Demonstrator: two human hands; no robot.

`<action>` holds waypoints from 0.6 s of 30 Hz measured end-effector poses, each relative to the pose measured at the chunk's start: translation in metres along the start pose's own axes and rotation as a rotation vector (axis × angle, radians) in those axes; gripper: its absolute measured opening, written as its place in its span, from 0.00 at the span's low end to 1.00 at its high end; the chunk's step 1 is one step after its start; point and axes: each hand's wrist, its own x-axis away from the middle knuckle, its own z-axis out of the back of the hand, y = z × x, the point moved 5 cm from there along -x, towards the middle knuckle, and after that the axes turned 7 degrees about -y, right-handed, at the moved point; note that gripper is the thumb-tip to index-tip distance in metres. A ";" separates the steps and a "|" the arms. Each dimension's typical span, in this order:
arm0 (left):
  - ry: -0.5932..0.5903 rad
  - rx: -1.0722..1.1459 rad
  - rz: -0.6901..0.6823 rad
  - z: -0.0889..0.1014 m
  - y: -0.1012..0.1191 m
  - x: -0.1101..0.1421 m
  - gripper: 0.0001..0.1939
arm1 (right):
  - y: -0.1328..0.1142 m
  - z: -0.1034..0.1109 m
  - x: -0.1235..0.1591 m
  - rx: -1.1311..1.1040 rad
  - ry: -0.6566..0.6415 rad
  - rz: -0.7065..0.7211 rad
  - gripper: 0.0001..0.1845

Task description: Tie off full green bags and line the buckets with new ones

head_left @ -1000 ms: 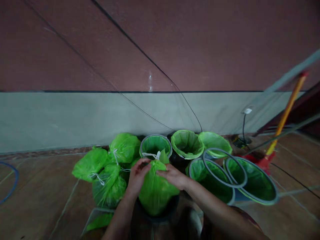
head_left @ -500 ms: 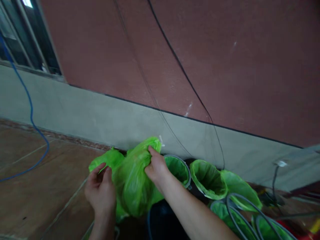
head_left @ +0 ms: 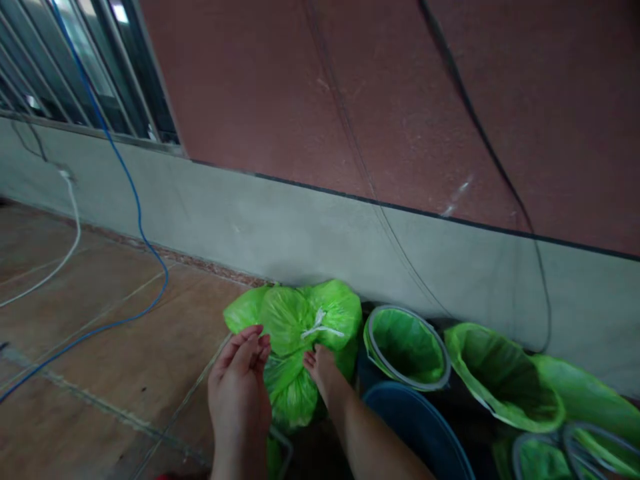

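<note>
Ok so the green bags [head_left: 287,320] are heaped on the floor [head_left: 115,333], left of the blue bin [head_left: 410,427]. Right hand [head_left: 321,367] is also left of that bin, right at the heap, fingers curled, can't tell if they're gripping plastic. Left hand [head_left: 241,380] is even further left, fingers loosely bent, can't see anything in them.

Bulging, crinkled, bright-green thin plastic bags [head_left: 286,319] lie bunched together in a heap on the brown floor [head_left: 125,373], beside the pale lower wall [head_left: 280,220], a knotted white tie string [head_left: 319,327] showing on top.
</note>
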 end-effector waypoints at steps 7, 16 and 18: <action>0.006 0.038 0.079 -0.007 -0.007 0.003 0.03 | 0.012 0.022 0.011 -0.345 0.150 -0.220 0.09; -0.064 -0.176 -0.085 0.040 0.014 -0.009 0.07 | 0.104 0.006 0.131 -0.411 -0.043 -0.342 0.09; -0.045 -0.383 -0.073 0.078 -0.003 -0.018 0.08 | 0.122 0.011 0.156 -0.241 -0.060 -0.313 0.08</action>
